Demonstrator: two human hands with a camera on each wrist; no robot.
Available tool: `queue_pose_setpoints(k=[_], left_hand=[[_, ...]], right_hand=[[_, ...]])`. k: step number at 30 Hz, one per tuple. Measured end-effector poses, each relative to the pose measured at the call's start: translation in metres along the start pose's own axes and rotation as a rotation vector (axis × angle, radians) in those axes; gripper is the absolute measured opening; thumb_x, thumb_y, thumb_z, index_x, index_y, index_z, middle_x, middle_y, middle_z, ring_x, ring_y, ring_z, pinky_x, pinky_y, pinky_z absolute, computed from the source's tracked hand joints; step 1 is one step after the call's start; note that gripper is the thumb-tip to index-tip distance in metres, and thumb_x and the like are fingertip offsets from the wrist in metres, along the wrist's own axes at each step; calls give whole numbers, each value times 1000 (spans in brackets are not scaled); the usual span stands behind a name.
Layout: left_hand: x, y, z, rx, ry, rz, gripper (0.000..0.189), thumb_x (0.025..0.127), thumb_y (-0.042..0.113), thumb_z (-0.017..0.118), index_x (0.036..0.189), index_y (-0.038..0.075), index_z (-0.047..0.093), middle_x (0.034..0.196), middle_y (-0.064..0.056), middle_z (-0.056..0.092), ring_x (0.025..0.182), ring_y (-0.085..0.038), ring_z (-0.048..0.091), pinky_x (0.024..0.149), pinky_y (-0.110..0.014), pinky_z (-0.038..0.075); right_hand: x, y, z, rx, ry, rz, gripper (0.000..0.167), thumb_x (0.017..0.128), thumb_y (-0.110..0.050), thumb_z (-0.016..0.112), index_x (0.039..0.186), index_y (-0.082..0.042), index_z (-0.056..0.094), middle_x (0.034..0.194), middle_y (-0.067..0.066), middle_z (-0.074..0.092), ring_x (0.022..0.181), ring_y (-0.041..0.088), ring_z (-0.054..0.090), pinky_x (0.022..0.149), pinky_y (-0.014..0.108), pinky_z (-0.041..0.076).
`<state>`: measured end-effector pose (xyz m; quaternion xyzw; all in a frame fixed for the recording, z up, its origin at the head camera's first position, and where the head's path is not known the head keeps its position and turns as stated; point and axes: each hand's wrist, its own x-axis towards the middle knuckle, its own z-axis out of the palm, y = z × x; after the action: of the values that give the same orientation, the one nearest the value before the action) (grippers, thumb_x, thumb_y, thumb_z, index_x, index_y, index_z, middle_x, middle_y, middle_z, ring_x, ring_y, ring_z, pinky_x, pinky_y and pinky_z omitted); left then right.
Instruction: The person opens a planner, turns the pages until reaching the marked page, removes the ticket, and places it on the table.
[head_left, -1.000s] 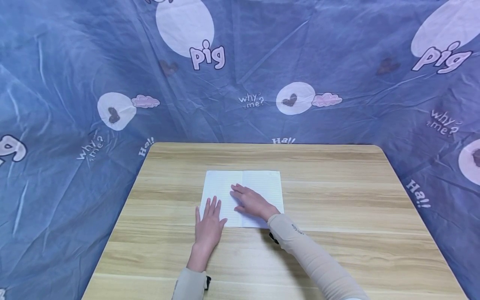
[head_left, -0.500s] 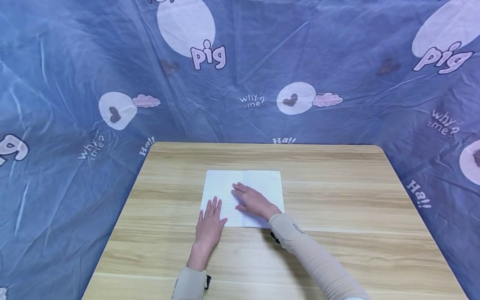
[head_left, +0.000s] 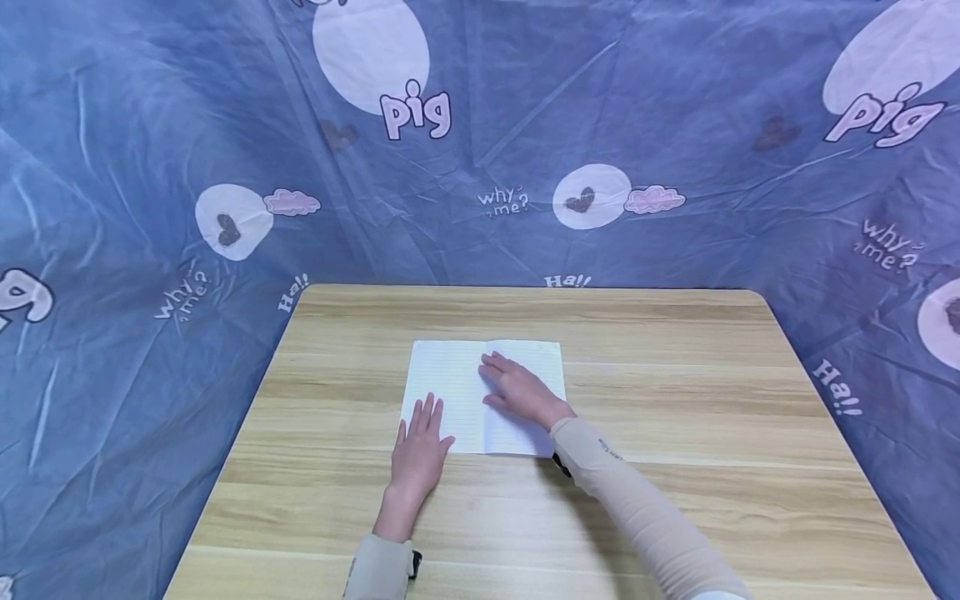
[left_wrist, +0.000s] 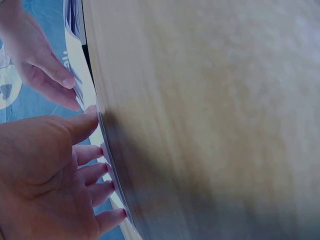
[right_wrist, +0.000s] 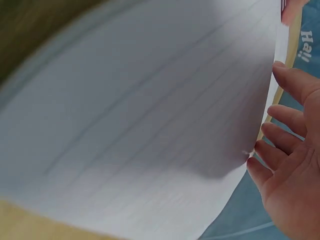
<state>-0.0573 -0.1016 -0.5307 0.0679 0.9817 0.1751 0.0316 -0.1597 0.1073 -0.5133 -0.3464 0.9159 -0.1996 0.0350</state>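
Note:
An open notebook (head_left: pixel 457 367) with white lined pages lies flat on the wooden table, its centre fold running away from the person. My left hand (head_left: pixel 417 458) rests at the lower left corner of the left page, fingers spread and straight. In the left wrist view its fingertips (left_wrist: pixel 107 185) touch the page. Over the right page lies my right hand (head_left: pixel 525 392), its fingers reaching to the centre fold near the top. The right wrist view shows those fingertips (right_wrist: pixel 250 159) on the lined paper (right_wrist: pixel 150 125). Neither hand grips anything.
The light wooden table (head_left: pixel 675 375) extends around the notebook on all sides. A blue printed cloth (head_left: pixel 465 233) hangs behind the table and along both of its sides. Beige sleeves (head_left: pixel 637 517) cover both forearms.
My right hand has slid right and slightly away across the notebook, from the left page to the centre fold. The left hand has stayed in place.

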Motion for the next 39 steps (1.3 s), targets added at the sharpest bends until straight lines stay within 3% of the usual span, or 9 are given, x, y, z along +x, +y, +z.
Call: queue_pose_setpoints(k=[14,21,39], left_hand=[[0,-1,0,4,-8,-4,63,98,28,59,150,0,35,158,-16,27,146,-34,21,114,-59,23],[0,0,-1,-4,-17,-19,63,98,27,60,150,0,35,159,-16,27,146,-34,21,115,-58,22],[0,0,0,-3,-24,-15,63,99,29,57,151,1,34,159,-15,25,147,-33,20,115,-57,21]], right_hand=[[-7,31,-17,-45,12,150,58,95,-23,65,137,13,47,148,28,39,139,43,34,115,51,28],[-9,45,-20,-86,51,173,57,94,-22,66,134,15,49,144,29,43,136,45,36,113,52,31],[-13,69,-31,-48,24,320,60,97,-26,63,138,13,44,148,28,39,140,42,31,115,50,26]])
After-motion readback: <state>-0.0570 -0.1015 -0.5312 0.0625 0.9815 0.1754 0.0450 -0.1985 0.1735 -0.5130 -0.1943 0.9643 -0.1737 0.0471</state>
